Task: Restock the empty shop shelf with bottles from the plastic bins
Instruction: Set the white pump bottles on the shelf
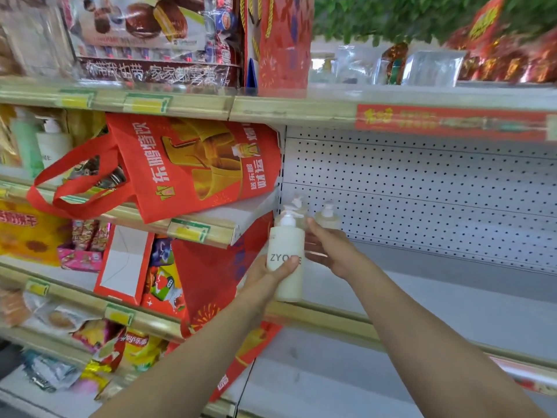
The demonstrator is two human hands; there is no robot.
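Now your left hand (265, 276) grips the upright bottle (287, 245) at the shelf (422, 297) front edge, your right hand (331, 251) just beside it, fingers (313, 251) relaxed.

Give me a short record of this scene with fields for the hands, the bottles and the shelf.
left hand: grips the front bottle from the lower left, thumb across its label
right hand: at that bottle's right side; grip unclear because of blur
front bottle: white, pump top, upright, at the shelf's left front
back bottles: two, pump tops, upright near the pegboard
shelf: grey
red bag: lies on the next shelf to the left
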